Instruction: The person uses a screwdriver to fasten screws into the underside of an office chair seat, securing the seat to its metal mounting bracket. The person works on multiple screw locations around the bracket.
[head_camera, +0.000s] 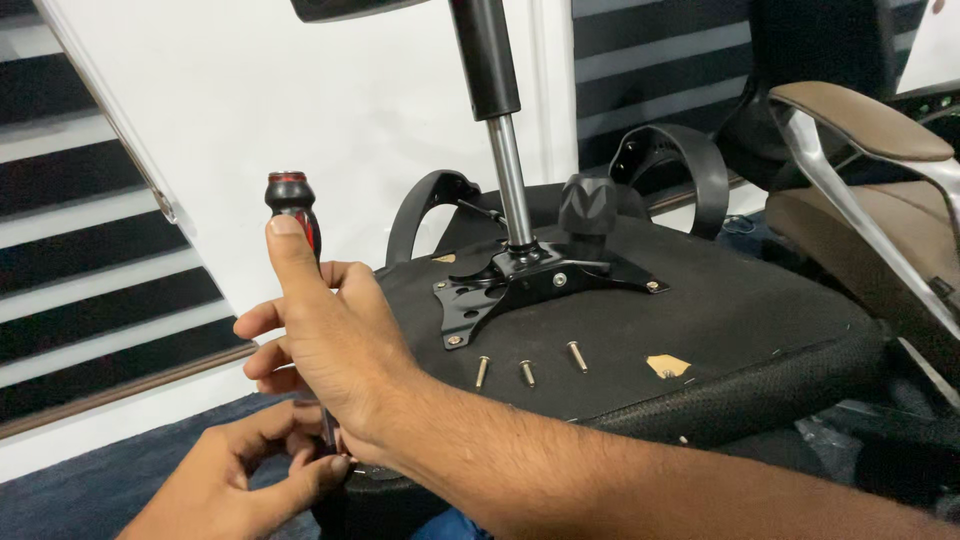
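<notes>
three loose screws (526, 370), one screwdriver (292, 205)

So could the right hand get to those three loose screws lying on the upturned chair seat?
Probably yes. The three loose screws lie bare on the seat underside with nothing over them, just past the right hand. That hand is gripping the screwdriver, though, so it isn't free.
</notes>
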